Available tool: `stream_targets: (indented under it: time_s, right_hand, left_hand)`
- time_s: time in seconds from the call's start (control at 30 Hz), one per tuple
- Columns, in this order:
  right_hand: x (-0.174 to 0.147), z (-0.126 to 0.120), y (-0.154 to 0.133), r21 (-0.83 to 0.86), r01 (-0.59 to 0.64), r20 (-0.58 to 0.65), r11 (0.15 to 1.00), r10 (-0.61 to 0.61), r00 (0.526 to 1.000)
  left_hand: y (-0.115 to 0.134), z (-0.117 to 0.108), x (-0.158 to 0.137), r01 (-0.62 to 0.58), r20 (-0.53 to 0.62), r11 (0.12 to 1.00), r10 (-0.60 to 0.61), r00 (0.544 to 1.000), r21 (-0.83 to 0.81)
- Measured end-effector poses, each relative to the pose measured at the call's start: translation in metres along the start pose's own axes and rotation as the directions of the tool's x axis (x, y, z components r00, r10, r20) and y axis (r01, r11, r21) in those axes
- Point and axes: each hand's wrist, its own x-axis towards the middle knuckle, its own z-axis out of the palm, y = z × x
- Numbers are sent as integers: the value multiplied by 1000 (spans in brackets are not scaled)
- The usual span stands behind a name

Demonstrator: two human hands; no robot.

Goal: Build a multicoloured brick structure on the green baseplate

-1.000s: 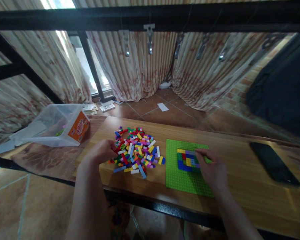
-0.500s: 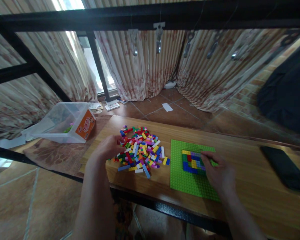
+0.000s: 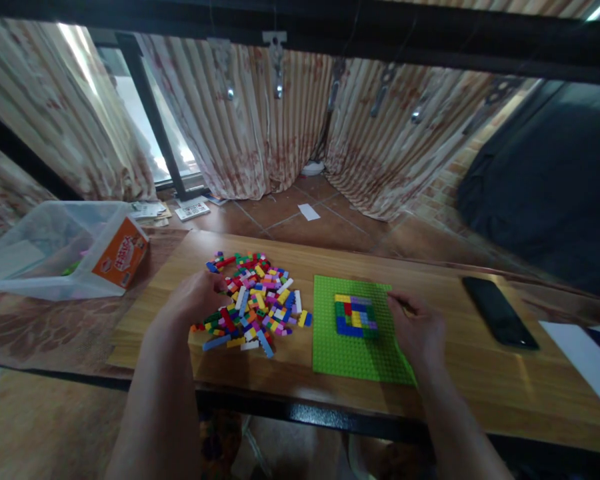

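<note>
My left hand (image 3: 200,298) is at the left side of a pile of loose toy building bricks (image 3: 257,300), its fingers curled at the pile's edge. Whatever those fingers hold, if anything, is hidden. My right hand (image 3: 420,330) is over the right edge of a green studded baseplate (image 3: 325,353), thumb and forefinger drawn together. I cannot make out what is between them. On the baseplate sits a flat, roughly square block of joined bricks (image 3: 350,330) in blue, red, yellow, green and purple. My right fingertips are apart from it, just to its right.
A clear plastic box (image 3: 75,287) with an orange label stands left of the wooden tabletop (image 3: 290,393). A dark phone (image 3: 500,313) lies to the right, with white paper (image 3: 580,360) beyond it. A dark bar (image 3: 300,30) with hanging metal clips crosses above.
My right hand has moved off the joined bricks to the baseplate's right edge. My left hand remains by the pile. The view has turned right, shifting the scene leftward.
</note>
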Motion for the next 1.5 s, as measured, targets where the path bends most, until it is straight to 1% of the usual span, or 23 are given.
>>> stream_targets:
  time_s: [0.17, 0.27, 0.33, 0.4, 0.43, 0.5, 0.53, 0.6, 0.67, 0.7, 0.77, 0.87, 0.93, 1.0, 1.17, 1.27, 1.33, 1.4, 1.43, 1.5]
  right_hand:
    - [1, -1, -1, 13, -17, -6, 1000, 17, 1000]
    - [1, -1, -1, 36, 3, -16, 999, -2, 1000]
    - [0, 0, -2, 67, 19, -14, 998, -18, 1000]
    - [-3, 1, -6, 100, 48, 4, 994, -48, 999]
    - [-5, 2, -9, 122, 70, 23, 990, -73, 997]
    - [-9, 4, -15, 176, 115, 77, 978, -131, 988]
    - [-12, 5, -18, 209, 134, 110, 969, -159, 981]
    - [-17, 6, -24, 272, 156, 174, 950, -208, 962]
    - [-21, 6, -28, 316, 169, 236, 934, -250, 939]
    - [-23, 6, -29, 331, 172, 266, 928, -267, 926]
    - [-25, 5, -30, 355, 168, 328, 920, -291, 899]
    - [-25, 2, -31, 376, 163, 404, 912, -320, 857]
    - [-26, 0, -31, 375, 173, 432, 911, -337, 837]
    - [-26, 0, -30, 360, 186, 447, 914, -344, 826]
    - [-25, 1, -26, 306, 203, 458, 930, -331, 825]
    - [-24, 3, -23, 277, 218, 489, 936, -333, 806]
    - [-23, 3, -21, 253, 237, 510, 938, -338, 791]
    - [-21, 3, -18, 236, 261, 504, 936, -347, 791]
    - [-20, 2, -16, 227, 272, 493, 935, -351, 797]
    - [-17, 1, -13, 203, 275, 454, 940, -339, 824]
  left_hand:
    - [-5, 0, -1, -34, -11, 998, 33, 999, -61]
    - [-4, -8, -5, -67, -65, 979, 56, 996, -192]
    - [5, -13, -9, -137, -122, 933, 101, 987, -332]
    - [23, -14, -13, -244, -167, 841, 185, 968, -482]
    - [35, -11, -14, -291, -192, 778, 220, 956, -557]
    - [65, 3, -17, -341, -144, 644, 339, 930, -684]
    - [81, 13, -19, -319, -107, 587, 367, 924, -745]
    - [110, 37, -21, -229, -28, 492, 382, 924, -840]
    - [133, 61, -23, -161, 34, 397, 442, 897, -904]
    - [141, 71, -24, -151, 47, 375, 469, 882, -915]
    - [151, 86, -25, -123, 54, 342, 467, 883, -932]
    - [156, 97, -27, -77, 66, 288, 456, 888, -954]
    - [157, 100, -28, -72, 60, 261, 468, 882, -963]
    - [157, 102, -29, -79, 47, 242, 477, 878, -967]
    - [160, 110, -26, -28, 64, 188, 468, 881, -982]
    - [161, 113, -26, -7, 76, 173, 464, 882, -985]
    - [162, 115, -26, 5, 88, 181, 453, 887, -983]
    - [163, 115, -27, 18, 108, 209, 429, 897, -978]
    - [162, 115, -26, 17, 113, 232, 411, 905, -973]
    - [160, 113, -24, -16, 95, 292, 363, 927, -956]
